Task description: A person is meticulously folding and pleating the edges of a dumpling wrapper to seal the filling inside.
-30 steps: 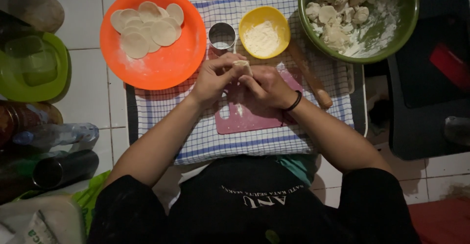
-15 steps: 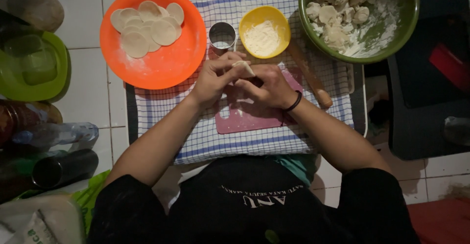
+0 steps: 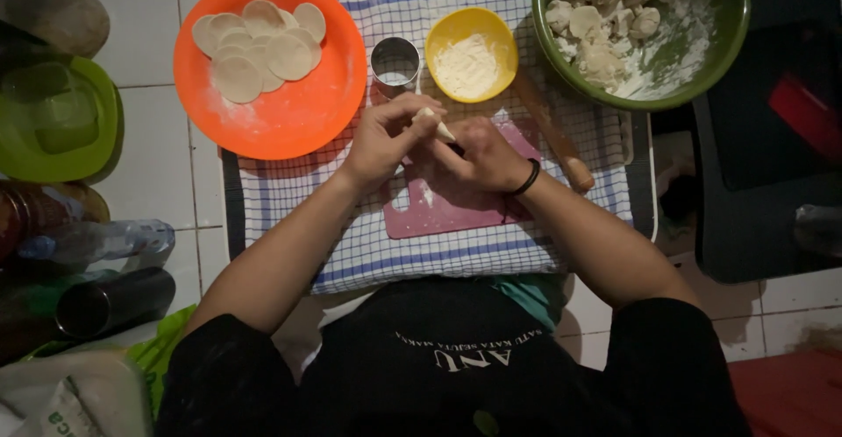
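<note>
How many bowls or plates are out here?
3: an orange plate upper left holding dough rounds, a small yellow bowl of flour at top centre, a big green bowl upper right.

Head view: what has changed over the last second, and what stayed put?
Little. Both hands, left and right, keep pinching the small piece of dough over the pink board; the fingers only shifted slightly around it. Nothing was picked up or let go. The orange plate, yellow bowl, metal cutter, rolling pin and green bowl did not move.

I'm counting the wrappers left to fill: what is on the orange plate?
The orange plate holds a pile of round dough wrappers and scattered flour. They overlap, so any underneath are hidden.
</note>
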